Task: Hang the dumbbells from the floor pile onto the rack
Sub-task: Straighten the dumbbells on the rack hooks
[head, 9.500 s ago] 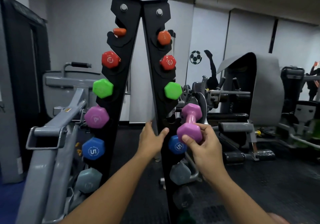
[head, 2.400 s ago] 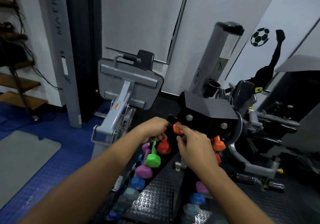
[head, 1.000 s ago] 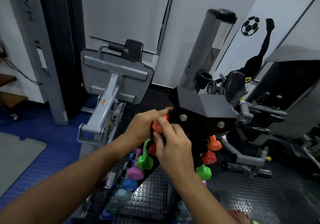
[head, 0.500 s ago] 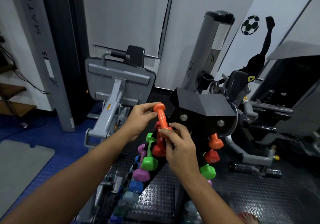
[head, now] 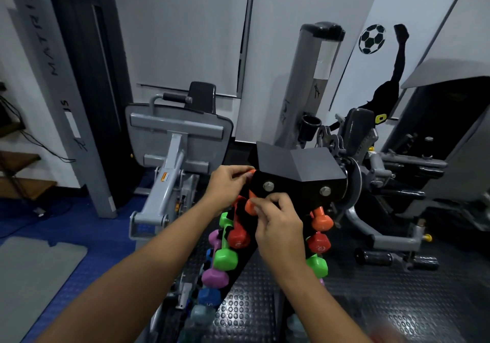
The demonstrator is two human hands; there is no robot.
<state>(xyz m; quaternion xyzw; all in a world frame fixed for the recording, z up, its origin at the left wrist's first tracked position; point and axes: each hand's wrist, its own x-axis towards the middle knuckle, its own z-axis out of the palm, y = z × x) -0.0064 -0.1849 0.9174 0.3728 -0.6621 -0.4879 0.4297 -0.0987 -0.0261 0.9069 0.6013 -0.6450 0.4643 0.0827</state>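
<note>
I look down on the black A-frame rack (head: 299, 170) from above its top. A small orange dumbbell (head: 250, 206) sits at the top slot on the rack's left side. My left hand (head: 228, 187) pinches its far end and my right hand (head: 278, 218) pinches its near end. Below it on the left side hang a red dumbbell (head: 238, 238), a green one (head: 224, 259), a purple one (head: 215, 277) and a blue one (head: 209, 296). On the right side hang an orange dumbbell (head: 321, 220), a red one (head: 319, 242) and a green one (head: 316, 264).
A grey leg-press machine (head: 176, 141) stands just left of and behind the rack. A grey column (head: 307, 83) and dark weight machines (head: 397, 173) crowd the right. Black studded rubber mat (head: 397, 308) covers the floor; blue flooring with a grey mat (head: 34, 276) lies at left.
The orange dumbbell, held up above the rack half a second ago, has come down into the top left slot. Both hands moved down and right with it.
</note>
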